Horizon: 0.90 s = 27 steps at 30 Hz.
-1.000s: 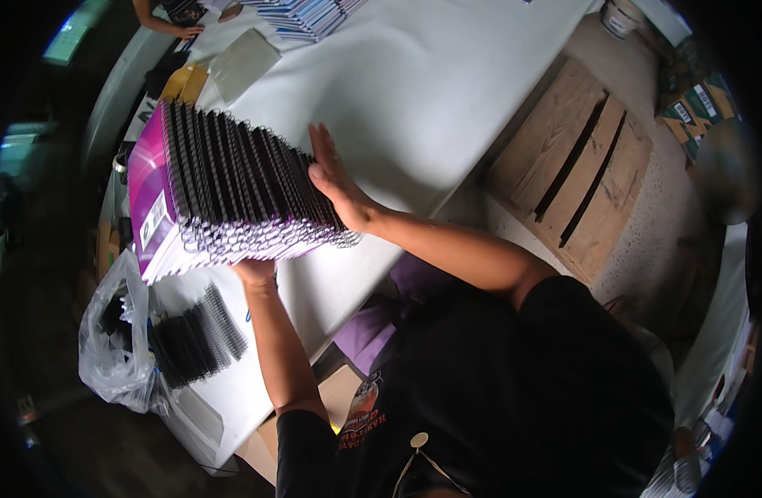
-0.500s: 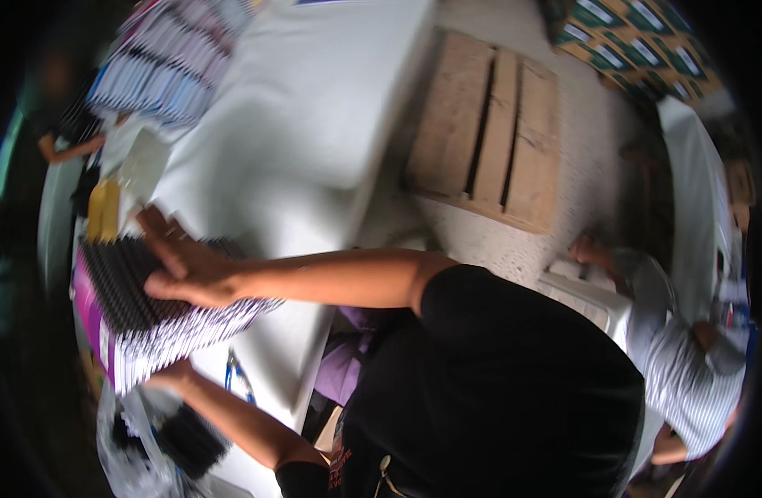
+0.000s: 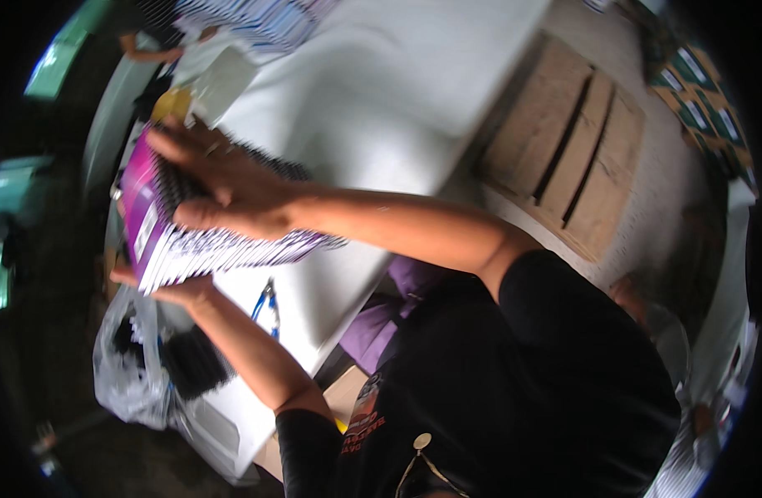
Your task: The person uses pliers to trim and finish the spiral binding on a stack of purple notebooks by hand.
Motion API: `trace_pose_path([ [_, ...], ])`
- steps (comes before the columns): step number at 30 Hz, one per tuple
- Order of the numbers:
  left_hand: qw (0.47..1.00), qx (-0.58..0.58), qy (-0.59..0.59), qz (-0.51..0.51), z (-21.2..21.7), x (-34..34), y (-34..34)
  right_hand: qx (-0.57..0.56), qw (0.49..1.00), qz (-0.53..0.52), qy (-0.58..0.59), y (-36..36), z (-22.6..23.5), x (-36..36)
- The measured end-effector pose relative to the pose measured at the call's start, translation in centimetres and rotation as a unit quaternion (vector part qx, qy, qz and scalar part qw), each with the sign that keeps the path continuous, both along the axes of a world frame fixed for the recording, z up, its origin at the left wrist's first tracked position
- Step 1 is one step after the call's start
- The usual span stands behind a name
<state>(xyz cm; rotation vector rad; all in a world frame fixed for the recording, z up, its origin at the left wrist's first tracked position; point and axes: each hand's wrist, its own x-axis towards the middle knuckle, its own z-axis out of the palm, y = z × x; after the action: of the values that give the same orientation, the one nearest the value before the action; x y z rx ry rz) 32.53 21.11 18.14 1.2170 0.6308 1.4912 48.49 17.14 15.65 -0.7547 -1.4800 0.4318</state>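
I have the stack of spiral-bound notebooks (image 3: 260, 251) at the left side of the table (image 3: 414, 100), purple cover outward, between my two hands. My right hand (image 3: 235, 187) lies spread across the black coil spines; my left hand (image 3: 177, 290) is under the lower edge, its fingers partly hidden, so I can't tell how far they curl. Nor can I tell whether the stack touches the tabletop. To the right of it I have a wide bare stretch of white covering, running to the long slanting table edge. Below, room is tighter: blue-handled pliers (image 3: 266, 309) sit near my left forearm, with loose black coils (image 3: 196, 363) and a clear plastic bag (image 3: 132, 365) beyond it. Past the edge, a wooden pallet (image 3: 559, 149) rests on the speckled floor (image 3: 630, 224), near printed cartons (image 3: 700, 104).
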Motion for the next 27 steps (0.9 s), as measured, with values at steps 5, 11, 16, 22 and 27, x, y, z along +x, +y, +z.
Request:
trace_pose_path([
  [5,0.998,0.006,-0.007,-0.057,0.3,0.1,-1.3,0.011,1.0,0.013,-0.023,0.1,0.9,-0.6],
  [11,0.967,-0.03,-0.187,-0.168,-3.7,-4.6,-2.1,0.044,0.983,0.04,0.173,1.7,-0.1,3.4],
  [16,0.968,-0.197,0.08,0.13,-11.4,-0.8,-9.8,-0.368,0.906,0.13,0.164,7.3,-8.8,7.1],
  [22,0.961,-0.257,0.086,0.055,-14.7,3.7,-15.6,-0.469,0.842,0.237,0.121,10.6,-14.9,2.8],
  [27,0.966,-0.231,-0.098,-0.067,-13.5,2.7,-12.3,-0.536,0.754,0.322,0.202,5.8,-12.0,5.7],
])
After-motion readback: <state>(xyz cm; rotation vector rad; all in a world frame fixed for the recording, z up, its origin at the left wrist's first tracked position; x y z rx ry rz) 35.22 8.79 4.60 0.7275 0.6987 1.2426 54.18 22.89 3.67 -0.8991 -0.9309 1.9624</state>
